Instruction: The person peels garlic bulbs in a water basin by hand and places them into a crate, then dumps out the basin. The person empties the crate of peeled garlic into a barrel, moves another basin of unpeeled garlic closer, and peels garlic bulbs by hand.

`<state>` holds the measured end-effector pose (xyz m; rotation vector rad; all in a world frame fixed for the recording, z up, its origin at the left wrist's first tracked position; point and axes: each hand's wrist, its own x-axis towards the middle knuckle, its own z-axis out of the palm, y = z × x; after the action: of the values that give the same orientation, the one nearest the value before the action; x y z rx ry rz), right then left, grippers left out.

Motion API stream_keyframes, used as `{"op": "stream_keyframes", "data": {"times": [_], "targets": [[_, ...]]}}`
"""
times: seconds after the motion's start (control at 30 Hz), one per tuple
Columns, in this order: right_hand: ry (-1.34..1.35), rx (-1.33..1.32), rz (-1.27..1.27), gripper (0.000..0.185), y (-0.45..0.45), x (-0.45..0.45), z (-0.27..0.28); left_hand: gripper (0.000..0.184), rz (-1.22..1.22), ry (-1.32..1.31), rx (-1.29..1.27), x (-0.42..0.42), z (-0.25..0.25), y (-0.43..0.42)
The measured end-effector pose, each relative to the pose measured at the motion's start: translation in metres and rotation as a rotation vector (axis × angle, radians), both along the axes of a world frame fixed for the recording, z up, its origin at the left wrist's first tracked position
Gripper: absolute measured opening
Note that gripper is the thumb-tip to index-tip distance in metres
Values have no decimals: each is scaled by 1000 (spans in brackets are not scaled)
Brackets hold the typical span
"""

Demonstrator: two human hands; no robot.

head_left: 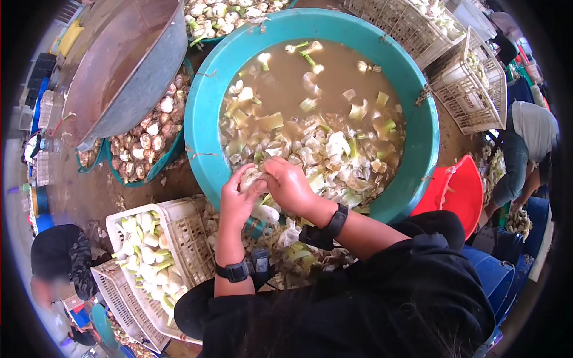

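Note:
Over the near left rim of a big teal tub (200, 128), both hands meet around a pale bulb (250, 179) that looks like fresh garlic. My left hand (236, 200) has its fingers wrapped round the bulb from the left. From the right, my right hand (289, 184) presses its fingers against the bulb's upper side, partly hiding it. Murky brown water (277, 77) fills the tub. Loose skins and leaf pieces (322, 158) pile up in its near half, just right of my hands, while a few white bulbs (313, 68) with green stems float farther off.
A white crate of peeled bulbs (146, 247) stands lower left. Brown-skinned bulbs (146, 143) fill a basket beside a large metal basin (134, 71). White crates (471, 89) stand upper right; a red tub (450, 194) touches the right side. Other people (528, 143) bend at both edges.

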<state>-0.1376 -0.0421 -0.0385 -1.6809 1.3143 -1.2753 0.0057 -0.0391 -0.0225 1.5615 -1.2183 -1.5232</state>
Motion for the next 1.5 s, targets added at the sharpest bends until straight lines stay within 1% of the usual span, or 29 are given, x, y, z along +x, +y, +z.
{"op": "stream_keyframes", "data": {"times": [0.07,0.13,0.17,0.2,0.27,0.3,0.4,0.47,0.53,0.6,0.63,0.67,0.7,0.73,0.8,0.9,0.97,1.0,1.03,1.07,1.1,1.17,1.2,1.27,1.3,1.33,1.4,1.43,1.5], "targets": [[-88,55,1,10,-2,1,-10,49,14,5,-47,-6,-3,4],[-507,800,-85,8,-12,0,-30,48,6,-46,-214,-10,-16,13],[-963,874,-108,14,-18,0,-29,54,2,55,-159,-16,-8,17],[-966,873,-115,14,-21,-5,-28,54,-5,56,-156,-21,-12,19],[-1227,1050,60,22,-25,-18,-23,56,229,417,-150,-29,-16,20],[-1203,1005,99,26,-28,-19,-27,58,260,437,6,-26,-4,18],[-1240,1015,106,26,-22,-16,-6,61,270,371,160,-27,-9,17],[-1224,1038,45,27,-23,-14,-16,59,228,340,149,-18,-12,17],[-1429,1036,-53,30,-36,-33,-27,62,35,589,142,-2,-6,19],[-1233,774,-67,32,-56,-67,-19,66,28,648,118,11,1,24],[-816,661,18,27,-60,-75,-18,68,83,544,56,15,2,25],[-314,627,271,22,-60,-74,-24,71,132,442,-4,19,2,24],[-99,459,317,20,-51,-62,-11,78,83,275,-78,22,0,22],[118,293,354,19,-37,-45,2,78,78,274,-75,23,0,20],[-66,113,466,22,-23,-15,14,81,-48,-130,-338,17,7,19],[-86,334,388,17,-20,11,21,81,-34,-250,-414,14,22,22],[13,206,343,13,-26,29,-25,78,7,-226,-469,28,32,28],[120,77,299,12,-30,38,-50,73,2,-429,-539,40,54,33],[468,276,374,16,-45,33,-66,71,-8,-779,-594,65,70,43],[478,222,325,19,-68,27,-87,70,121,-822,-449,95,83,62],[538,211,154,17,-91,17,-71,73,217,-905,-420,127,90,81],[489,233,-96,22,-153,14,-82,75,298,-1545,-348,142,108,97],[511,361,-110,27,-190,15,-90,75,306,-1554,-350,141,104,89],[527,472,-117,32,-243,25,-123,63,854,-744,-373,120,89,64],[491,485,-31,30,-259,30,-155,47,872,-617,-370,99,79,44],[455,496,53,29,-273,34,-191,42,687,-591,-336,85,68,29],[398,532,230,26,-286,41,-230,44,607,-269,-299,54,41,-14],[608,399,176,22,-278,45,-231,50,652,-88,-196,45,24,-35],[307,228,373,22,-218,30,-155,63,719,159,49,31,-10,-66]]}}
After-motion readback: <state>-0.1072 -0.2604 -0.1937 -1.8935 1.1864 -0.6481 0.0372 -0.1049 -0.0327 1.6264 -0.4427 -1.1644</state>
